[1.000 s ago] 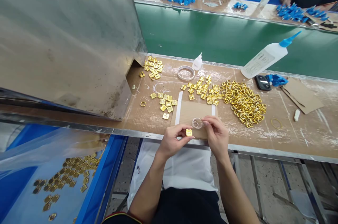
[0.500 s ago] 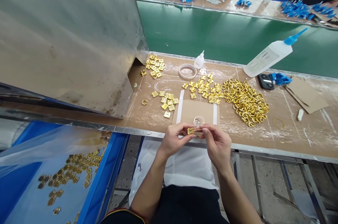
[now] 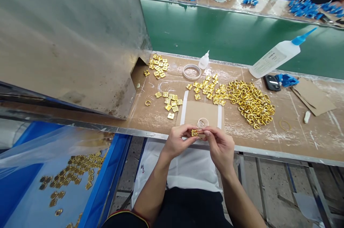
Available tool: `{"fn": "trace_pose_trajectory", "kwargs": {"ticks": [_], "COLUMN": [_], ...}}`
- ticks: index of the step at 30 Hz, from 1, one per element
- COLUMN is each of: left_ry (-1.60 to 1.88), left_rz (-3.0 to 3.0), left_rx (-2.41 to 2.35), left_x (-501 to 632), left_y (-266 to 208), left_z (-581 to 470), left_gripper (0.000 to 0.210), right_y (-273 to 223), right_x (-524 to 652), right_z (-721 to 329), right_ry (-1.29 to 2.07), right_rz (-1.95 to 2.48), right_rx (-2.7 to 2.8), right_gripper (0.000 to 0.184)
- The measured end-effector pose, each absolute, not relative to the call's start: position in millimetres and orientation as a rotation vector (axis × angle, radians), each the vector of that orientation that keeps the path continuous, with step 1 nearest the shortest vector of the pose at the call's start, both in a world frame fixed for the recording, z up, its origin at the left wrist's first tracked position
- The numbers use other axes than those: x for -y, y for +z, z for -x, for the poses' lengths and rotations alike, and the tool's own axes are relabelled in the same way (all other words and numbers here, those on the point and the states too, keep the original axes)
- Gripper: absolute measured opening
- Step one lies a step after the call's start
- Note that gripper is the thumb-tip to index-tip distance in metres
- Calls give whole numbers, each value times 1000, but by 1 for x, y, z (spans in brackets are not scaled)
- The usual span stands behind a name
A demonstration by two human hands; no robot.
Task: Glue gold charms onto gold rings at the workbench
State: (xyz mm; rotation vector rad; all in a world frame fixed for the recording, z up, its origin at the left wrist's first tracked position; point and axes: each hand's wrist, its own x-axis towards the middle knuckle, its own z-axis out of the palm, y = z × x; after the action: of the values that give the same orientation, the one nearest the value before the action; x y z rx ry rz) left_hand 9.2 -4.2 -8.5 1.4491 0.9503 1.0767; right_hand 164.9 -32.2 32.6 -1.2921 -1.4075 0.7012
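Note:
My left hand (image 3: 177, 141) is closed on a small gold square piece (image 3: 194, 133), pinched between thumb and fingers. In my right hand (image 3: 221, 145), thumb and fingertips pinch a thin stick (image 3: 201, 132) whose tip meets the gold piece. Both hands are over the front edge of a cardboard pad (image 3: 202, 109) held by white tape. Just beyond them on the pad lies a small clear round dish (image 3: 202, 123). Farther back, loose gold square pieces (image 3: 206, 87) adjoin a heap of gold rings (image 3: 251, 104).
A tape roll (image 3: 191, 72), a small dropper bottle (image 3: 204, 60) and a large leaning bottle (image 3: 275, 58) stand along the back. A metal housing (image 3: 67, 38) blocks the left. A blue bin (image 3: 113, 177) sits lower left. Across the green belt (image 3: 215, 23), other people work.
The view has shifted slightly. Both hands keep almost the same pose, with the stick at the gold piece. Across the belt, another person's hand has moved a little.

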Motion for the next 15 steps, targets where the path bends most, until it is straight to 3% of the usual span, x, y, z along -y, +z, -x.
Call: {"fn": "trace_pose_trajectory", "kwargs": {"ticks": [15], "left_ry": [1070], "left_rz": [-1430], "left_rx": [-930], "left_x": [5], "left_y": [-9], "left_z": [-9], "left_gripper": [29], "right_y": [33], "right_x": [33], "right_z": [-166], "right_ry": [717], "right_rz": [1335], "right_rx": [1428], "right_gripper": [18]}}
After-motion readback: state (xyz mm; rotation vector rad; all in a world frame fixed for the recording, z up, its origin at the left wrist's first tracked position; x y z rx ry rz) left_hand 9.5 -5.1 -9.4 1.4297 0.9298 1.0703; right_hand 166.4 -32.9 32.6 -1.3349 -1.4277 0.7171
